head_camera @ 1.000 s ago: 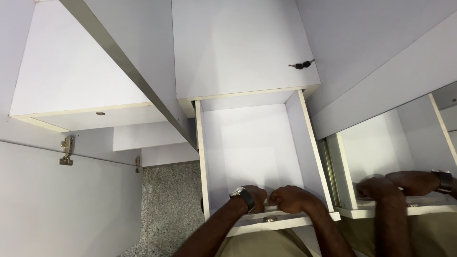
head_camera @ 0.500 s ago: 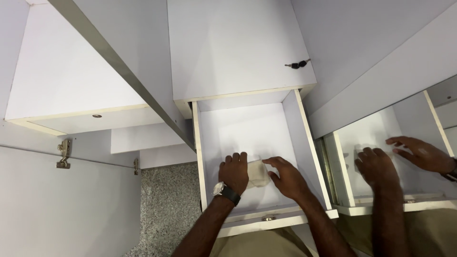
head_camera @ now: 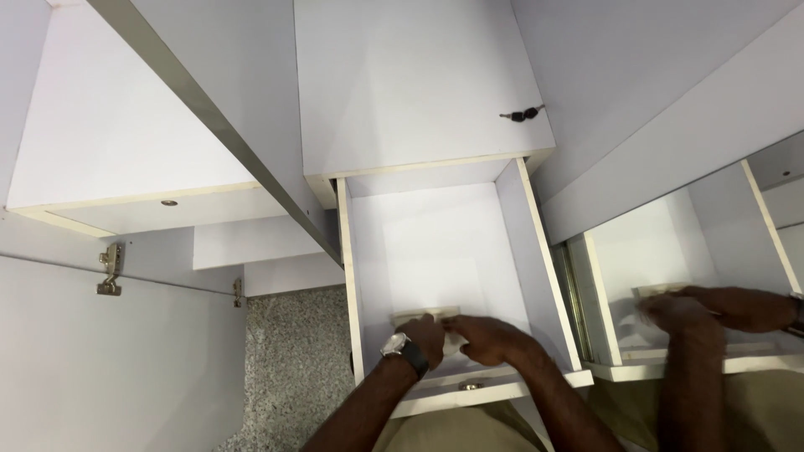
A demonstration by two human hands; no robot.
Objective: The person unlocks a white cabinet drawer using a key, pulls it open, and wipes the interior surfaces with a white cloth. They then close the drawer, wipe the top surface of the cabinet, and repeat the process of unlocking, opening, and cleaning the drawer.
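Note:
An open white drawer (head_camera: 435, 243) juts toward me from a white cabinet. Both my hands are low inside it, near its front panel. My left hand (head_camera: 425, 339), with a dark wristwatch on the wrist, is curled on a flat pale cream object (head_camera: 425, 316) lying on the drawer floor. My right hand (head_camera: 496, 339) lies against the same object from the right, fingers bent over it. Most of the object is hidden under my hands. The rest of the drawer holds nothing visible.
Small dark keys (head_camera: 521, 114) hang from the lock on the cabinet face above the drawer. A mirror panel (head_camera: 695, 251) at right reflects my hands. An open cabinet door with metal hinges (head_camera: 109, 269) stands at left, over a speckled grey floor (head_camera: 285, 368).
My hands went from the drawer's front edge into its middle with the cream object, then drew back toward the front panel, where they are now.

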